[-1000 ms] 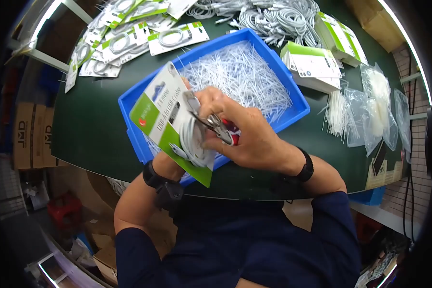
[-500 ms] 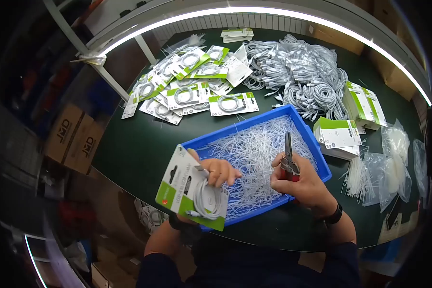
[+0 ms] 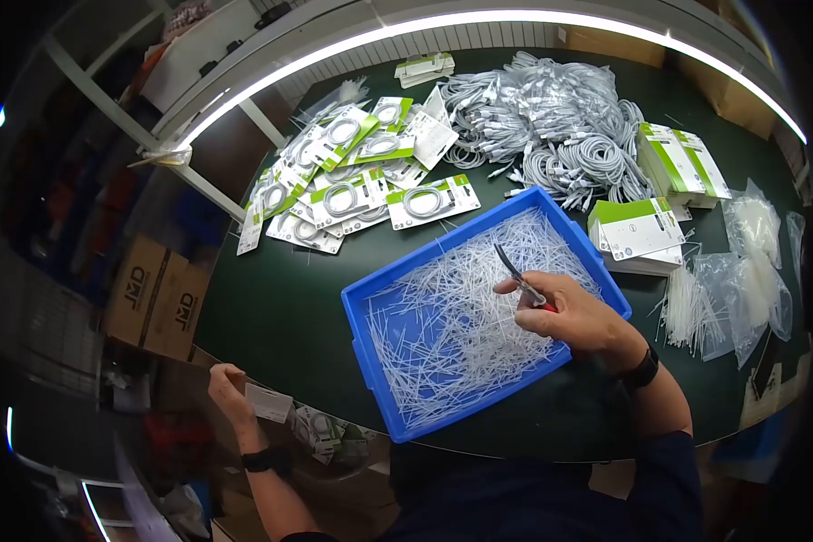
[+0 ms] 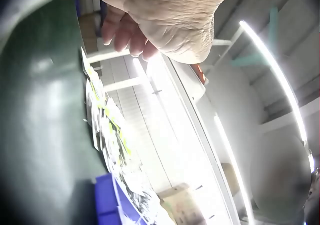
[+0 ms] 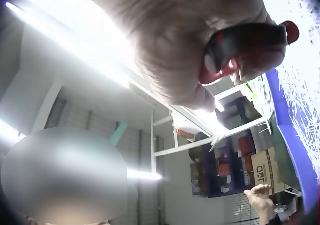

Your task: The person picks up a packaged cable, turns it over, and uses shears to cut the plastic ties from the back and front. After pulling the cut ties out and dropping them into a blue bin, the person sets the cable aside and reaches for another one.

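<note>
At the table's left front edge, the left hand (image 3: 232, 395) has relaxed fingers with nothing visible between them. Just right of it is a pale card (image 3: 268, 404), above packaged cables (image 3: 321, 432) lying below the table edge; whether hand and card touch, I cannot tell. The left wrist view shows loosely bent fingers on that hand (image 4: 165, 20). Over the blue tray (image 3: 377, 361) of thin white plastic strips (image 3: 461, 316), the right hand (image 3: 574, 316) grips pliers (image 3: 508, 262), jaws pointing up and left. Their red handle (image 5: 292, 32) shows in the right wrist view.
Carded cables (image 3: 341, 199) are heaped behind the tray on the left, with coiled grey cables (image 3: 560, 117) at the back. Card stacks (image 3: 637, 237), white zip ties (image 3: 686, 307) and plastic bags (image 3: 752, 303) lie on the right. Cartons (image 3: 154, 298) stand beyond the left edge.
The left hand has let go of the carded cable and moved from the tray to the left front edge. The right hand has drawn away from the card with the pliers, now over the tray.
</note>
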The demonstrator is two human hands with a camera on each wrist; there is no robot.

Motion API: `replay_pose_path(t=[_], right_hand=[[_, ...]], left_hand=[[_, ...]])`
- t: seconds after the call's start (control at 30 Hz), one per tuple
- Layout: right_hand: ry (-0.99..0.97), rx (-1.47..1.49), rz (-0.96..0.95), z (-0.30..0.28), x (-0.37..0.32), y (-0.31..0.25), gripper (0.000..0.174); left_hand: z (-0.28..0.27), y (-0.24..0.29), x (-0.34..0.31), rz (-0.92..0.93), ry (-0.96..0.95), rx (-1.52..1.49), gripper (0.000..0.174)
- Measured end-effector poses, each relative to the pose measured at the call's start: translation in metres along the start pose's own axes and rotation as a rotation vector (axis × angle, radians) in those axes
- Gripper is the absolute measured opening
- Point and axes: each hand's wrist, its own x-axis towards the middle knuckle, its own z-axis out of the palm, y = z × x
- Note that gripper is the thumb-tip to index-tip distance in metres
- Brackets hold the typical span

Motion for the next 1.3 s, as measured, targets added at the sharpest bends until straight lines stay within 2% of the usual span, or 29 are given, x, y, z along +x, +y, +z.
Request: replay_pose_path(t=[0.03,0.1,0.13,0.17,0.27,0.3,0.4,0.43,0.5,0.53,0.63,0.67,0.77,0.8,0.83,0.9,0.93,0.97,1.0,1.03,1.07,1.1,1.13,1.2,1.23,1.3], right_hand=[[0.007,0.005,-0.011,-0.002,0.001,0.003,0.059],[-0.013,0.264,0.031,-0.007,0.002,0.009,0.060],[-0.025,0.392,0.052,-0.010,0.003,0.012,0.061],[-0.020,0.391,0.041,-0.013,0.003,0.017,0.061],[-0.134,0.703,0.067,-0.023,0.006,0.033,0.061],[-0.130,0.696,0.061,-0.026,0.007,0.037,0.061],[-0.216,1.179,-0.019,-0.033,0.014,0.050,0.058],[-0.212,1.168,-0.025,-0.033,0.016,0.053,0.058],[-0.169,1.171,-0.066,-0.036,0.019,0.056,0.055],[-0.146,1.170,-0.089,-0.038,0.017,0.055,0.055],[-0.112,1.159,-0.119,-0.029,0.009,0.037,0.052],[-0.101,1.167,-0.129,-0.028,0.007,0.035,0.051],[-0.160,1.186,-0.095,-0.032,0.012,0.048,0.053],[-0.198,1.199,-0.072,-0.031,0.013,0.051,0.054],[-0.199,1.205,-0.071,-0.030,0.012,0.051,0.054],[-0.122,0.978,-0.025,-0.030,0.011,0.048,0.057],[-0.085,0.868,0.000,-0.028,0.010,0.046,0.059],[-0.090,0.876,0.012,-0.026,0.009,0.043,0.059],[-0.042,0.684,0.019,-0.023,0.008,0.038,0.059],[0.002,0.492,0.030,-0.019,0.006,0.034,0.059],[0.044,0.299,0.040,-0.014,0.005,0.030,0.060],[0.037,0.306,0.060,-0.009,0.004,0.027,0.060],[0.146,0.110,-0.102,-0.001,0.003,0.025,0.060],[0.348,-0.282,-0.422,0.015,0.002,0.023,0.061],[0.336,-0.274,-0.401,0.020,0.000,0.019,0.061],[0.417,-0.429,-0.452,0.028,-0.005,0.009,0.064]], left_hand=[[0.008,0.004,0.008,0.014,-0.001,0.000,0.043],[0.049,0.030,0.033,0.111,-0.195,-0.002,0.038],[0.071,0.043,0.044,0.102,-0.272,-0.057,0.034],[0.095,0.057,0.055,0.092,-0.351,-0.112,0.030],[0.178,0.089,0.084,0.066,-0.575,-0.067,0.017],[0.206,0.106,0.089,0.127,-0.674,-0.029,0.016],[0.283,0.134,0.103,0.376,-0.921,0.062,0.030],[0.306,0.133,0.108,0.383,-0.913,0.053,0.030],[0.345,0.126,0.117,0.947,-0.900,0.210,0.049],[0.359,0.118,0.120,0.957,-0.885,0.197,0.049],[0.392,0.102,0.126,1.031,-1.097,0.457,0.059],[0.397,0.100,0.126,1.044,-1.093,0.450,0.059],[0.400,0.098,0.124,0.906,-1.192,0.628,0.063],[0.399,0.101,0.125,0.913,-1.197,0.632,0.063],[0.397,0.103,0.125,0.839,-1.162,0.558,0.062],[0.387,0.111,0.124,0.684,-1.085,0.413,0.059],[0.382,0.114,0.128,0.676,-1.092,0.416,0.059],[0.374,0.121,0.133,0.602,-0.995,0.295,0.057],[0.365,0.127,0.136,0.522,-0.896,0.178,0.055],[0.354,0.133,0.136,0.501,-0.911,0.179,0.055],[0.343,0.140,0.137,0.483,-0.851,0.026,0.049],[0.334,0.146,0.134,0.463,-0.783,-0.126,0.043],[0.326,0.148,0.128,0.438,-0.795,-0.125,0.043],[0.308,0.152,0.111,-0.077,-0.705,-0.597,0.037],[0.296,0.158,0.098,-0.102,-0.710,-0.592,0.037],[0.267,0.182,0.063,-0.497,-0.627,-1.098,0.032]])
